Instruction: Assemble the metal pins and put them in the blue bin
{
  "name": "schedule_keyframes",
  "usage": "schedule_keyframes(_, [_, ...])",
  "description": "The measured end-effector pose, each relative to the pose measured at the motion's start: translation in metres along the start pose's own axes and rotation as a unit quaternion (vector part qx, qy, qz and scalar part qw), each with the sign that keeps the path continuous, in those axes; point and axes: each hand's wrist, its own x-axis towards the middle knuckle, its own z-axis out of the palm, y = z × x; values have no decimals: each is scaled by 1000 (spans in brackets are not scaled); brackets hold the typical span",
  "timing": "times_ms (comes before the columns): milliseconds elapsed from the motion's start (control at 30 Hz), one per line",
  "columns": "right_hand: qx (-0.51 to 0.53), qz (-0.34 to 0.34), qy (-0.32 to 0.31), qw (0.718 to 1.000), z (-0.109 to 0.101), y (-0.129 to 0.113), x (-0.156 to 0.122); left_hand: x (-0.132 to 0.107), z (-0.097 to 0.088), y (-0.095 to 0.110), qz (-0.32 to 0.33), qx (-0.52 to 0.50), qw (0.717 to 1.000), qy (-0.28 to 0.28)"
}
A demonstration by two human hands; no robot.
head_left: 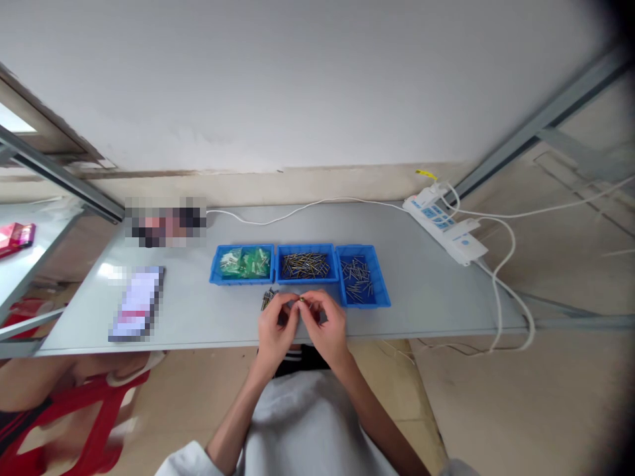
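Note:
My left hand (278, 325) and my right hand (325, 324) meet above the front of the table, thumbs and fingertips pinched together. Between the fingertips shows the end of a small brass-coloured metal piece (301, 299); fingers cover most of it. Just behind my left hand lies a small pile of screw-like metal pieces (268, 297). Beyond the hands, three blue bins stand in a row. In the left bin (241, 280) are white pieces and green packing, in the middle bin (306, 281) brass-and-dark screw-like pieces, and in the right bin (367, 301) thin silver ones.
A power strip (441, 225) with white cables sits on the grey table (426, 291) at the right. A phone-like object (136, 304) lies left, and a blurred item (166, 225) is behind it. At lower left, a person's leg (74, 380) rests by a red stool (99, 423).

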Motion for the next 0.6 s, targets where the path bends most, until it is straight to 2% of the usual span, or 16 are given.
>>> schedule_keyframes(133, [-78,-15,77,994,8,-8,28,-10,-1,-2,-50,-40,995,81])
schedule_keyframes(267, [-130,-21,76,988,15,-8,45,-15,-1,-2,-78,-107,974,184])
schedule_keyframes(333, [-129,-37,37,990,16,-5,39,-15,-1,-1,-82,-131,964,217])
schedule_keyframes(400, [-126,-59,-41,989,15,-1,25,-14,-1,0,-85,-143,958,232])
schedule_keyframes(500, [-151,-65,-166,972,11,6,4,-12,-2,1,-89,-144,960,224])
schedule_keyframes(600, [-193,-41,-215,956,8,13,-6,-11,-3,2,-97,-142,963,206])
